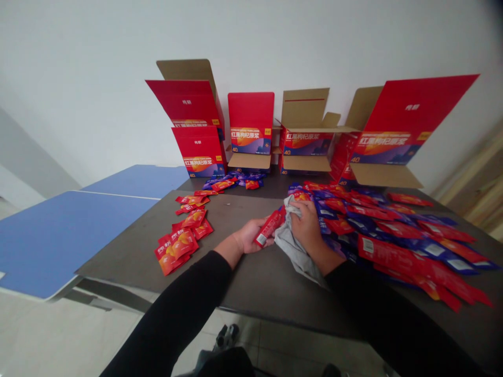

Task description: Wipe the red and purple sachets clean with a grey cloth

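My left hand (250, 236) is closed round the lower end of a red sachet (270, 227), whose pale barcode label faces up. In my right hand (306, 226) is a bunched grey cloth (292, 245), pressed against the sachet's far end and hanging toward the table edge. Both hands are above the middle of the dark table (236, 209). Right of them lies a large spread of red and blue sachets (369, 220). A line of loose red sachets (177, 246) lies to the left, some overlapping.
Along the wall stand several open red cartons, among them a left stack (200, 152), a middle one (250, 140) and a large right one (389, 141) with flaps out. Red and blue sachets (236, 181) lie before the middle carton. A blue table (78, 225) adjoins on the left.
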{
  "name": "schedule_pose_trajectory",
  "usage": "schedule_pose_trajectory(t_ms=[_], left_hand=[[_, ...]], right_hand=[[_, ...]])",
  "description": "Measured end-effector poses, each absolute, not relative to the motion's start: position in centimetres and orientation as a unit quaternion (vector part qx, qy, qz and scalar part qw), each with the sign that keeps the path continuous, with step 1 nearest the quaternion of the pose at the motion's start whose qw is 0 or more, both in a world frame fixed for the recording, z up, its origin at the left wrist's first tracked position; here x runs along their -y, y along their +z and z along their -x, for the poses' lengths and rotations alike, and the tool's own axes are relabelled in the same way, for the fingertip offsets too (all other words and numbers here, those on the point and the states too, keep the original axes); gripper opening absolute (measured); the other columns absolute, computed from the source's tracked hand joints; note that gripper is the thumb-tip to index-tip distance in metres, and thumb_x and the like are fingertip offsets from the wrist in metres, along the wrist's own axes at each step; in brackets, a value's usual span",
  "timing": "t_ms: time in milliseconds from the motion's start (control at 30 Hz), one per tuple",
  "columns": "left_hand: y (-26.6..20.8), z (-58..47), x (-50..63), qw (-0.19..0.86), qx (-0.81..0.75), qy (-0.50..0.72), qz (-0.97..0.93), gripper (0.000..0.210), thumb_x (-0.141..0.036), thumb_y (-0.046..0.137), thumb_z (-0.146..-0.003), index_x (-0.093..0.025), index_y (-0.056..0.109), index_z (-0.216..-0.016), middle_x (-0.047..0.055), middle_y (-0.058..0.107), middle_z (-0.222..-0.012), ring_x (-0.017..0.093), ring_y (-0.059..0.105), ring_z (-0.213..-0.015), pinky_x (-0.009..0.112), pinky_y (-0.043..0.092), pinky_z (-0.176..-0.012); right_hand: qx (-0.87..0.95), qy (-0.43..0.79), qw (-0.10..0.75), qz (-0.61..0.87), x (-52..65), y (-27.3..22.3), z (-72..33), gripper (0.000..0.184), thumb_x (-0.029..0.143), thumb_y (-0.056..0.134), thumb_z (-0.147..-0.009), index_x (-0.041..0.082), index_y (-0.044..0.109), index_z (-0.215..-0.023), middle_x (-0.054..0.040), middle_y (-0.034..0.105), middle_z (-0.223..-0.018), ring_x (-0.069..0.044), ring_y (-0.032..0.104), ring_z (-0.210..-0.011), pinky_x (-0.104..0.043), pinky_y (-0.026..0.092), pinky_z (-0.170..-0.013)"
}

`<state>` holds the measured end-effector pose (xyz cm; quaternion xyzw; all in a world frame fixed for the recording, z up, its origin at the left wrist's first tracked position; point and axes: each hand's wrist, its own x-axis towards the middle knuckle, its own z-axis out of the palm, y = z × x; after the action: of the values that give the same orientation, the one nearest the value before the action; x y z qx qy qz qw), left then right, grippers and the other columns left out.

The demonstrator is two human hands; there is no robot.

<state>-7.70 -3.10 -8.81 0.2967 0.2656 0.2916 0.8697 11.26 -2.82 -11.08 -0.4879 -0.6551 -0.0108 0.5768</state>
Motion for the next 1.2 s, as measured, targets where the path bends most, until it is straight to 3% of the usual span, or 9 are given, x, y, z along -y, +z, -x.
schedule_pose_trajectory(t_ms=[100, 300, 467, 600, 700, 867, 1000, 1100, 1200], left_hand=[[-8.2, 7.9, 3.0, 0.89, -0.233, 0.292, -0.261, 0.032, -0.029, 0.05, -0.093, -0.006, 0.07, -0.101, 0.009, 0.061, -0.067, 0.015, 0.058, -0.055, 0.022, 0.043, -0.047], [-7.2, 7.9, 2.2, 0.828, -0.248, 0.466, -0.19, 0.015, -0.01, 0.053, -0.094, -0.009, 0.067, -0.098, 0.006, 0.068, -0.08, 0.009, 0.065, -0.063, 0.018, 0.052, -0.059], [-7.2, 8.2, 1.5, 0.778, -0.287, 0.536, -0.157, 0.013, -0.012, 0.056, -0.095, -0.011, 0.068, -0.1, 0.006, 0.072, -0.083, 0.011, 0.07, -0.068, 0.018, 0.055, -0.066], [-7.3, 8.2, 1.5, 0.791, -0.276, 0.519, -0.172, 0.021, -0.015, 0.05, -0.096, -0.009, 0.068, -0.106, 0.009, 0.074, -0.088, 0.015, 0.072, -0.074, 0.025, 0.057, -0.072], [-7.5, 8.0, 1.8, 0.821, -0.254, 0.474, -0.189, 0.035, -0.029, 0.044, -0.1, -0.006, 0.068, -0.11, 0.014, 0.074, -0.093, 0.021, 0.072, -0.08, 0.033, 0.057, -0.077], [-7.7, 8.2, 1.9, 0.851, -0.234, 0.418, -0.216, 0.054, -0.046, 0.038, -0.102, -0.004, 0.066, -0.121, 0.017, 0.072, -0.092, 0.023, 0.071, -0.079, 0.032, 0.054, -0.071], [-7.6, 8.3, 2.1, 0.862, -0.221, 0.397, -0.222, 0.055, -0.048, 0.036, -0.103, -0.007, 0.064, -0.128, 0.014, 0.072, -0.089, 0.02, 0.069, -0.074, 0.031, 0.053, -0.071], [-7.5, 7.9, 2.6, 0.877, -0.209, 0.372, -0.221, 0.05, -0.045, 0.04, -0.103, -0.008, 0.065, -0.125, 0.01, 0.069, -0.08, 0.015, 0.063, -0.06, 0.025, 0.05, -0.062], [-7.5, 7.5, 3.1, 0.883, -0.202, 0.368, -0.208, 0.041, -0.037, 0.043, -0.104, -0.006, 0.067, -0.118, 0.007, 0.067, -0.076, 0.012, 0.062, -0.059, 0.022, 0.05, -0.061]], right_hand=[[0.636, -0.009, 0.583, 0.505, 2.6, -11.1, -11.5, 0.027, 0.015, 0.054, -0.084, 0.02, 0.071, -0.105, -0.0104, 0.059, -0.105, -0.027, 0.06, -0.102, -0.049, 0.051, -0.101], [0.648, -0.009, 0.58, 0.494, 2.9, -11.0, -11.6, 0.03, 0.014, 0.053, -0.083, 0.02, 0.07, -0.107, -0.0096, 0.059, -0.107, -0.026, 0.059, -0.105, -0.047, 0.05, -0.103], [0.671, -0.02, 0.58, 0.461, 3.2, -11.0, -11.4, 0.033, 0.011, 0.053, -0.081, 0.022, 0.071, -0.107, -0.0084, 0.06, -0.106, -0.025, 0.06, -0.105, -0.046, 0.052, -0.1], [0.734, -0.038, 0.556, 0.388, 3.7, -11.0, -11.1, 0.038, 0.008, 0.053, -0.082, 0.025, 0.072, -0.108, -0.007, 0.064, -0.107, -0.024, 0.062, -0.103, -0.043, 0.056, -0.092], [0.793, -0.06, 0.515, 0.32, 4.4, -10.7, -10.9, 0.043, 0.003, 0.05, -0.082, 0.027, 0.073, -0.11, -0.0055, 0.069, -0.108, -0.023, 0.062, -0.101, -0.041, 0.056, -0.09], [0.896, -0.056, 0.389, 0.206, 5.5, -10.2, -10.2, 0.045, 0.004, 0.052, -0.084, 0.024, 0.071, -0.119, -0.0068, 0.072, -0.12, -0.024, 0.061, -0.108, -0.043, 0.053, -0.095], [0.918, -0.059, 0.336, 0.201, 5.3, -10.5, -9.9, 0.045, 0.007, 0.055, -0.086, 0.025, 0.069, -0.124, -0.0048, 0.07, -0.128, -0.025, 0.059, -0.116, -0.047, 0.051, -0.101], [0.904, -0.085, 0.343, 0.241, 4.7, -11.1, -10.0, 0.041, 0.007, 0.05, -0.092, 0.027, 0.071, -0.121, -0.0027, 0.072, -0.125, -0.023, 0.061, -0.109, -0.043, 0.053, -0.096], [0.88, -0.102, 0.364, 0.289, 4.0, -11.5, -10.4, 0.036, 0.011, 0.05, -0.096, 0.026, 0.072, -0.12, -0.0028, 0.072, -0.125, -0.024, 0.06, -0.106, -0.04, 0.053, -0.095]])
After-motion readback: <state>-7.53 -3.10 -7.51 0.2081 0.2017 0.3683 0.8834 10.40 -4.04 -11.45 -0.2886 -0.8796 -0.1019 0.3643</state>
